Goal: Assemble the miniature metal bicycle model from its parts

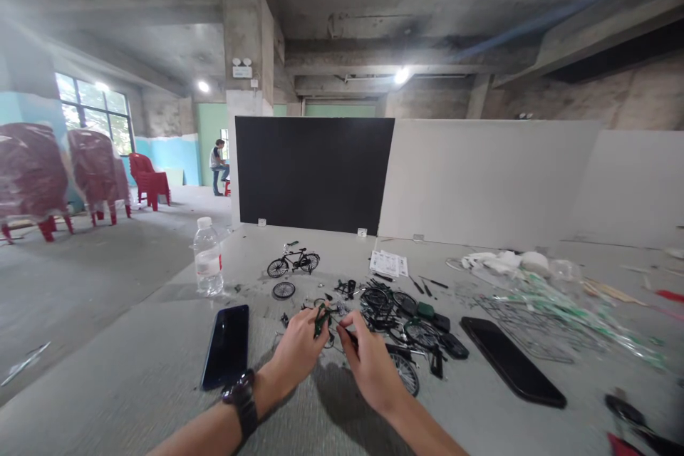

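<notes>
Fingers closed, my left hand (302, 339) grips a small dark green model bicycle part (322, 318) above the table. My right hand (372, 363) is pinched just beside it, around something slim and dark that I cannot make out. A finished-looking black model bicycle (293, 261) stands upright farther back, with a loose spoked wheel (283, 290) lying flat in front of it. Close to my right hand spreads a pile of black bicycle parts (377, 297), with wheels, seats and frames mixed together. Another wheel (405, 372) lies partly behind my right wrist.
A water bottle (208, 256) and a phone (226, 345) are on the left; another phone (511, 360) lies right. Behind the parts are printed sheets (388, 263) and slim dark tools (415, 285). Green-and-clear plastic scraps (577, 313) cover the right side. Black and white panels (315, 174) stand behind.
</notes>
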Motion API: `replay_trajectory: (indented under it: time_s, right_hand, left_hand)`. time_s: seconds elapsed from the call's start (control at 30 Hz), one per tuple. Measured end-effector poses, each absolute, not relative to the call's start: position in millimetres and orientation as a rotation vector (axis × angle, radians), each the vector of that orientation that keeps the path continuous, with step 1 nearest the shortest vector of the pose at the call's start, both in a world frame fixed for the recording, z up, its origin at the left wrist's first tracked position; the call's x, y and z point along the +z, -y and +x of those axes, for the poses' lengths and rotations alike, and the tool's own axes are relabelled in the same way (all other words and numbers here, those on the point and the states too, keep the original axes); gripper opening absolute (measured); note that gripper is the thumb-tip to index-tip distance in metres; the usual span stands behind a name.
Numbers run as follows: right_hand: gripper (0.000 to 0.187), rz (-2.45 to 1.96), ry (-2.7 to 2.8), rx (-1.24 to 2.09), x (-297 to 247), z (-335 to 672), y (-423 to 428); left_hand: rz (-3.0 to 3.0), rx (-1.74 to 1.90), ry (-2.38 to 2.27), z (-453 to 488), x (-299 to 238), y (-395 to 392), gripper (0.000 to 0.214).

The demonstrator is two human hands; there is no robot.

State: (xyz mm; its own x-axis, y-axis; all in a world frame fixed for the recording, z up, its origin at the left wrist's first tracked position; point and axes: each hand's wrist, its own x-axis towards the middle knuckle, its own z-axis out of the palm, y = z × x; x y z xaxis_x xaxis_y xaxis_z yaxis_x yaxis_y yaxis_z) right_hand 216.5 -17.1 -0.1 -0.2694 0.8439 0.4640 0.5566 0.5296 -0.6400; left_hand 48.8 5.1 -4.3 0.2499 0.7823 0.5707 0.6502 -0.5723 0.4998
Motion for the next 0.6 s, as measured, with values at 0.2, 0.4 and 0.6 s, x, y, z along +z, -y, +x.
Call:
replay_trajectory:
  time_s: [0.2,0.4,0.6]
  right_hand:
    - [0.020,-1.175,1.982,0.458,1.6,218.0,16.2]
    - [0.019,-1.198,2.024,0.435,4.0,219.3,17.1]
    - [0.026,-1.147,1.923,0.540,2.2,215.8,19.3]
  left_hand:
    - [2.329,1.151,-1.426,47.4,-2.8,-5.6,0.021]
    - [2.355,1.184,-1.418,47.7,-4.5,-6.0,0.020]
    - [2.424,1.228,-1.378,46.2,-11.1,-5.8,0.023]
